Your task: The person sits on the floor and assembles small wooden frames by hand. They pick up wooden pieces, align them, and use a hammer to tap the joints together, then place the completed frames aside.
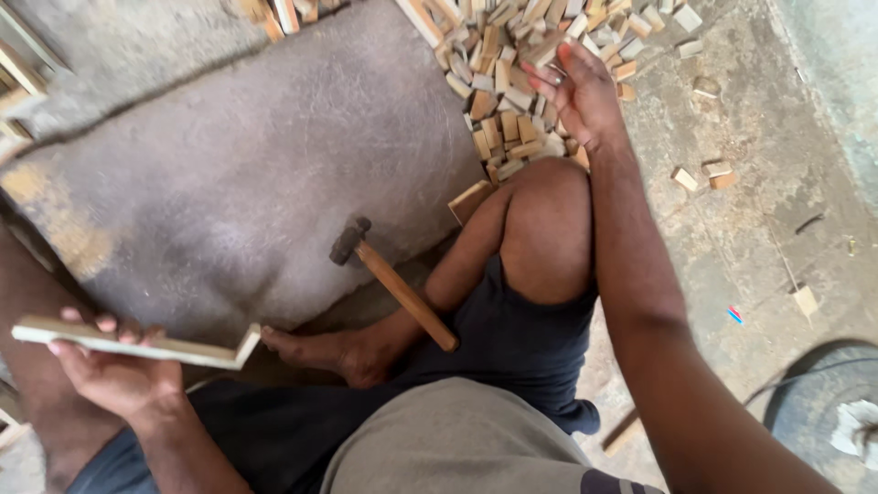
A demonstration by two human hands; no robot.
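My left hand point(114, 375) grips a pale L-shaped wooden strip point(146, 345) at the lower left, held level above my lap. My right hand point(581, 91) reaches out over a heap of small wooden blocks point(508, 91) at the top, fingers spread and resting on the blocks; I cannot see a block held in it. A hammer point(393, 284) with a dark head and wooden handle lies propped against my bent right leg, head on the grey slab. My bare foot point(320, 352) rests beside the end of the strip.
A large grey stone slab point(229, 174) fills the middle left. Loose blocks point(704, 174) lie scattered on the dusty floor at the right. More wood pieces point(18, 82) sit at the left edge. A round grey object point(832, 421) is at the lower right.
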